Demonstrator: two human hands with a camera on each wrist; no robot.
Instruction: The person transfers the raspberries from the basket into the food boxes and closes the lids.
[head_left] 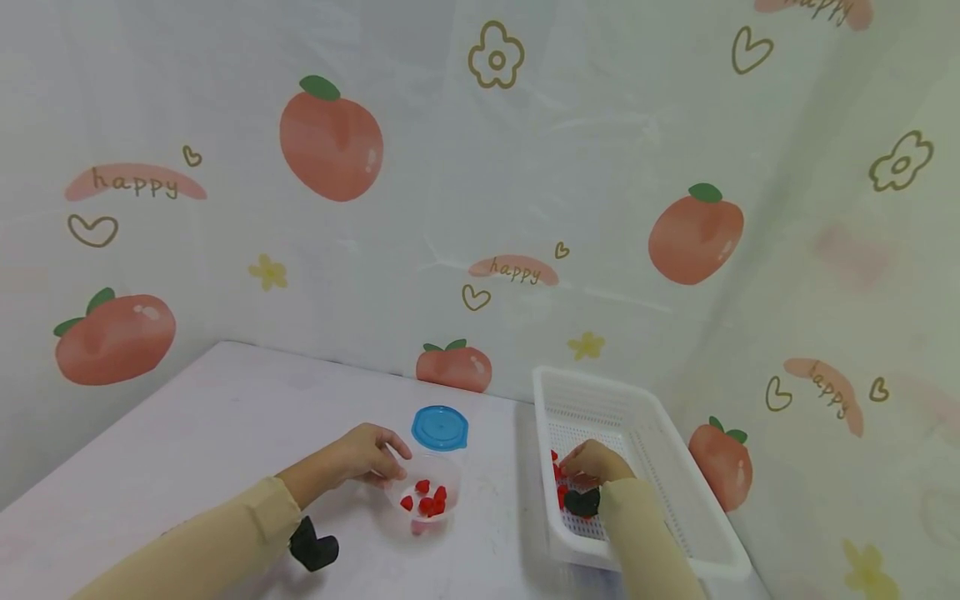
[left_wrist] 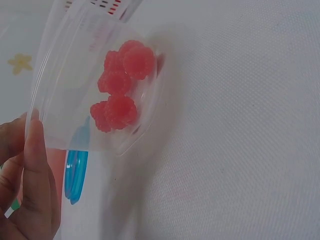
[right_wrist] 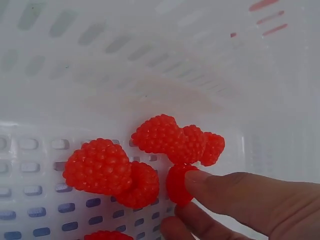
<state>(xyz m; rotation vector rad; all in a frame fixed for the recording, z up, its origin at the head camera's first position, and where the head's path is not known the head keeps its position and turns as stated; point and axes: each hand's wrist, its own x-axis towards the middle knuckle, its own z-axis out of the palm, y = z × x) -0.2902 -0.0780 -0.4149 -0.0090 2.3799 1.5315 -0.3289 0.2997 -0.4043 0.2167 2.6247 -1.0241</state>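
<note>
Though head view obscures it, the right grip (right_wrist: 250,200) pinches a raspberry (right_wrist: 178,186).

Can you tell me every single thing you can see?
Tub: one, see-through, on the table
Tub raspberries: about six, red, inside the tub
Lid: one, blue, behind the tub
Basket: one, white, at the right
Basket raspberries: at least seven, red, inside the basket
Table: one, white, under the tub
Backdrop: white, with peaches, flowers, hearts and "happy", behind everything
Sleeves: two, cream, on the arms
Left hand: one, holding the tub
Right hand: one, pinching a basket raspberry
</note>
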